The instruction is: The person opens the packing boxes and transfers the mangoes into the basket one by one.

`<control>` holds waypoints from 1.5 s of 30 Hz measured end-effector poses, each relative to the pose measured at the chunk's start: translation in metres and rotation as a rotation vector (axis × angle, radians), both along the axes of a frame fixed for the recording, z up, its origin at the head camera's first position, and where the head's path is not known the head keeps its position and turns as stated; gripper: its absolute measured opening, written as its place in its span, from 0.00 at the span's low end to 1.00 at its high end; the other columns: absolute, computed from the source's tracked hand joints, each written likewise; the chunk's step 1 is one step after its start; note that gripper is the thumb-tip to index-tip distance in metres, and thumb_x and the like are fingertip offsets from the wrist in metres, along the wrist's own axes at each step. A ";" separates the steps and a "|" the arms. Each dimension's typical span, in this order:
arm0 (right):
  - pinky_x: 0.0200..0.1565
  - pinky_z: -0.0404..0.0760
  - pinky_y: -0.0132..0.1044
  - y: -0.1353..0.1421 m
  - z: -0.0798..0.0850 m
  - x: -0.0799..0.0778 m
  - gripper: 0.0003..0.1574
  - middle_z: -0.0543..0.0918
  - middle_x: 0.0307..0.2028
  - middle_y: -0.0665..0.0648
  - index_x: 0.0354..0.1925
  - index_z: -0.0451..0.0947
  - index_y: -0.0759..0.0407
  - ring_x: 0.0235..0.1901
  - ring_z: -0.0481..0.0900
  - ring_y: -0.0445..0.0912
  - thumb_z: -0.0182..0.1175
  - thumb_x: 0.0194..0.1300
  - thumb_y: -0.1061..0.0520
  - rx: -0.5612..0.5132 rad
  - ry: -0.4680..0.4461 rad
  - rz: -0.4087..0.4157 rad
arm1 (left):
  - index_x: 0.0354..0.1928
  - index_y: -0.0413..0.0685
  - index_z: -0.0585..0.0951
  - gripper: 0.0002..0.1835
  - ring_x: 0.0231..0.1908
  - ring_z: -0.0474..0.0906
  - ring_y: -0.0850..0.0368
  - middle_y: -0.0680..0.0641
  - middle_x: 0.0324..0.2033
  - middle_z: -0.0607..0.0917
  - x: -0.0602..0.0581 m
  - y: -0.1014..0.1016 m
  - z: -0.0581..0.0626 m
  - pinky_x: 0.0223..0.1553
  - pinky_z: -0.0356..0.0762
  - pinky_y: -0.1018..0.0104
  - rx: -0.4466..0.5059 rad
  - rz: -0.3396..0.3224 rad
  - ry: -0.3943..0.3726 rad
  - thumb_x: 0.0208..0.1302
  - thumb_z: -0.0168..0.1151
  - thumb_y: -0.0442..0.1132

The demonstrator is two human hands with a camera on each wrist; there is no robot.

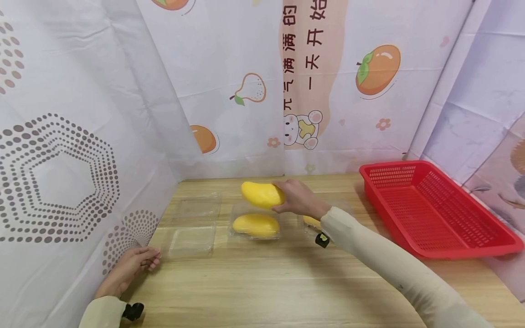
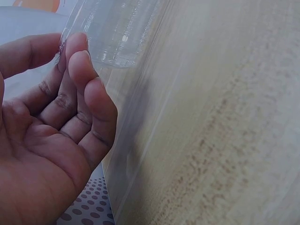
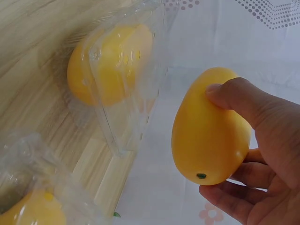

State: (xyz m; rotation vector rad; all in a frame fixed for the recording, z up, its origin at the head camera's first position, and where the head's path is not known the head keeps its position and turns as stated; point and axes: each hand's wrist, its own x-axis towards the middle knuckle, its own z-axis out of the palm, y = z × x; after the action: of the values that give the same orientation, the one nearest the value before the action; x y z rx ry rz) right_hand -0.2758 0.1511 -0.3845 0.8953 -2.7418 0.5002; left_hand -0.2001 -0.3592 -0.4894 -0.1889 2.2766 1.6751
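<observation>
Head view, centre: the right hand grasps a yellow mango, thumb across one side and fingers around the other — a wrap that likely suits its smooth, rounded skin. Just below in the frame, a second mango lies in a clear plastic container, whose walls presumably stop it rolling. The right arm reaches up from the lower right; at lower left, the left hand holds nothing — fingers loosely bent, near another clear container.

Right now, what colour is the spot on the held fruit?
The spot is dark green, best seen in the right wrist view.
</observation>
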 end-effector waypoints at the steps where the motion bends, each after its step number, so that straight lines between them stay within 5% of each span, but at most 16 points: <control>1: 0.35 0.76 0.36 0.001 0.000 0.000 0.49 0.82 0.43 0.56 0.60 0.71 0.64 0.34 0.75 0.44 0.73 0.47 0.39 0.002 -0.004 -0.004 | 0.50 0.26 0.74 0.25 0.34 0.78 0.52 0.42 0.35 0.83 0.000 0.000 0.000 0.37 0.79 0.60 -0.002 -0.001 0.002 0.68 0.57 0.47; 45: 0.33 0.74 0.36 0.065 -0.004 0.001 0.44 0.82 0.35 0.52 0.56 0.74 0.61 0.29 0.73 0.44 0.73 0.46 0.39 -0.049 -0.028 -0.117 | 0.47 0.26 0.76 0.23 0.33 0.79 0.54 0.43 0.34 0.83 0.000 0.001 -0.001 0.36 0.80 0.61 0.007 0.018 0.016 0.68 0.57 0.45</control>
State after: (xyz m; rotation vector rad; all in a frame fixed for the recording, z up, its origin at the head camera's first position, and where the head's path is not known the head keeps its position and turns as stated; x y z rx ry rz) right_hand -0.2747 0.2162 -0.3881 0.7162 -2.7742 0.5595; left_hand -0.2000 -0.3581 -0.4907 -0.1953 2.2863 1.6991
